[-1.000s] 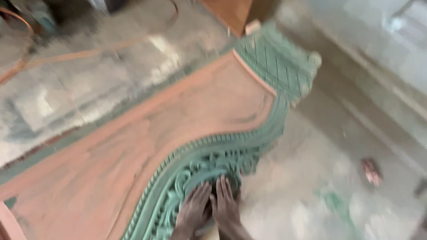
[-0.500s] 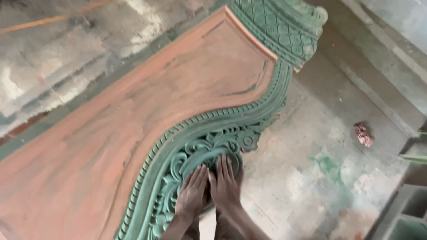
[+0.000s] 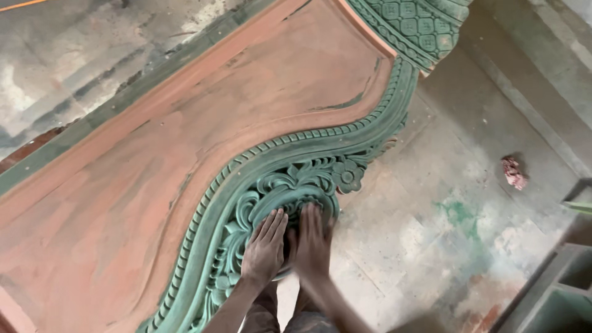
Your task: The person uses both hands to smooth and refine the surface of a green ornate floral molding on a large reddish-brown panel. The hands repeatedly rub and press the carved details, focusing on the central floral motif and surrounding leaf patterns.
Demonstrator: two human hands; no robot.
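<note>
Pressing flat on the green carved scrollwork border (image 3: 290, 185) of a large wooden panel (image 3: 154, 160), both hands are seen side by side, fingers spread and extended, nothing gripped: left hand (image 3: 265, 246) just beside right hand (image 3: 311, 243), almost touching. The panel's reddish-brown face is laid at a slant over the stained concrete floor (image 3: 444, 203), with a lattice-carved green end piece (image 3: 419, 24) at its upper corner. A crumpled reddish rag (image 3: 513, 171) lies well apart on the floor.

A single head-worn camera looks steeply down, close over the carved panel (image 3: 203, 160), with the floor (image 3: 444, 203) at right.
</note>
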